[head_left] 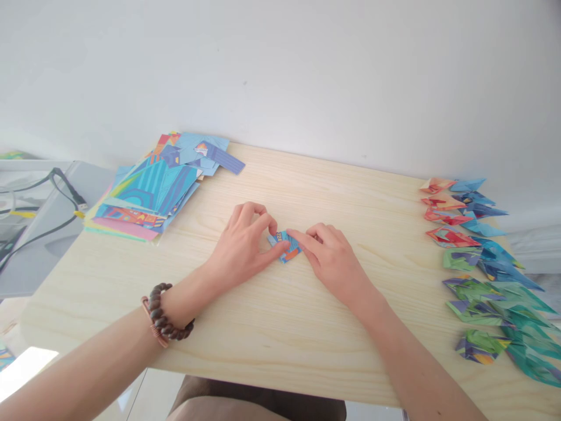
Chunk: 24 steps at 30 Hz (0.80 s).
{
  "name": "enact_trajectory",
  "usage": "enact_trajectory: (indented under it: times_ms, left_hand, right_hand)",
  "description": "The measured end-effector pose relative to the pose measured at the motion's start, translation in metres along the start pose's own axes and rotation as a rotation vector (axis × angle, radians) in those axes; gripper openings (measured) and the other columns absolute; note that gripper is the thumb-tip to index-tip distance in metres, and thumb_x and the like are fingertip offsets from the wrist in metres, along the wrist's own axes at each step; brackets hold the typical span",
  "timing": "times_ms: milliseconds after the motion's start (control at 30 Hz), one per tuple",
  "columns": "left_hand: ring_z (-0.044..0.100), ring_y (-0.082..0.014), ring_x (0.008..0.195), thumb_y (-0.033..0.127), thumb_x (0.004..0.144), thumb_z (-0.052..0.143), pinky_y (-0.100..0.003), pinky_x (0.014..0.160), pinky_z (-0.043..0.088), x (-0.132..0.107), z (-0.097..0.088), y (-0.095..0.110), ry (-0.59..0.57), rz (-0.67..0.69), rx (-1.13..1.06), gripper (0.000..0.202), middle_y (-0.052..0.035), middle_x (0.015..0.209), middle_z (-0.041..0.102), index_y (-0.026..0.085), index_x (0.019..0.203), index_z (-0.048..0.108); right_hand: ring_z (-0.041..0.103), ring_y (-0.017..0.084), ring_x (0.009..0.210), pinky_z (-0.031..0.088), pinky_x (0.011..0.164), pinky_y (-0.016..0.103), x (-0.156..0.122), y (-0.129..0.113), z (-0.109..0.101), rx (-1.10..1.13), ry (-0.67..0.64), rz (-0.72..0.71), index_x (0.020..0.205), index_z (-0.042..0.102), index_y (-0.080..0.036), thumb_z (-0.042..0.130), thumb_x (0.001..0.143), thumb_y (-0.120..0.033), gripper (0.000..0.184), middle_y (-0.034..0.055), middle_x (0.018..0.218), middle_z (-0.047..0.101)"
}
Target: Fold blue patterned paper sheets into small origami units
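A small folded piece of blue and orange patterned paper (pixel 286 245) lies on the light wooden table (pixel 280 327), near its middle. My left hand (pixel 245 242), with a bead bracelet on its wrist, has curled fingers and presses the paper from the left with thumb and fingertips. From the right, my right hand (pixel 333 257) lays its index finger across the same paper and pins it down. Both hands touch the paper and each other's fingertips almost meet over it.
A loose stack of colourful paper sheets (pixel 153 187) sits at the table's back left. Several folded paper figures (pixel 477 263) lie in rows along the right edge. A grey tray with black cables (pixel 39 222) stands off the left side. A white wall is behind.
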<state>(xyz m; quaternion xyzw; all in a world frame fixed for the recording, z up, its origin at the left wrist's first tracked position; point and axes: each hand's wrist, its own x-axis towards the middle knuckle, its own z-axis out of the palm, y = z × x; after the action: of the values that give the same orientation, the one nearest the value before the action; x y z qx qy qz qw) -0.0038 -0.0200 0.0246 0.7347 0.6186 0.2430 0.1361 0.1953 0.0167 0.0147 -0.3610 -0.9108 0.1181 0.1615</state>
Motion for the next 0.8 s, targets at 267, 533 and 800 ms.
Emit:
enact_trajectory:
  times_ms: [267, 533, 800]
  left_hand:
    - [0.038, -0.0261, 0.107, 0.056, 0.077, 0.059, -0.045, 0.094, 0.039, -0.001, 0.002, -0.002, -0.067, 0.04, 0.08, 0.038, -0.0073, 0.111, 0.042, 0.02, 0.087, 0.056]
    - [0.037, -0.0267, 0.112, 0.055, 0.078, 0.058, -0.047, 0.098, 0.037, 0.001, -0.001, -0.006, -0.107, 0.09, 0.089, 0.037, -0.0079, 0.113, 0.041, 0.02, 0.089, 0.055]
    - [0.037, -0.027, 0.114, 0.056, 0.073, 0.063, -0.047, 0.099, 0.036, 0.001, -0.003, -0.009, -0.125, 0.105, 0.074, 0.041, -0.0079, 0.114, 0.04, 0.021, 0.092, 0.055]
  right_hand:
    - [0.047, 0.018, 0.08, 0.04, 0.076, 0.032, 0.002, 0.001, -0.001, -0.017, -0.015, -0.001, 0.122, 0.059, -0.026, 0.045, 0.092, -0.019, 0.034, 0.0055, 0.086, 0.054]
    - [0.048, 0.018, 0.08, 0.042, 0.076, 0.034, 0.003, 0.0, -0.003, 0.064, -0.018, 0.019, 0.122, 0.06, -0.025, 0.046, 0.092, -0.025, 0.032, 0.0055, 0.085, 0.055]
    - [0.049, 0.017, 0.079, 0.044, 0.075, 0.033, 0.004, 0.007, -0.004, 0.215, 0.014, 0.025, 0.114, 0.065, -0.023, 0.053, 0.09, -0.025, 0.028, 0.0042, 0.081, 0.056]
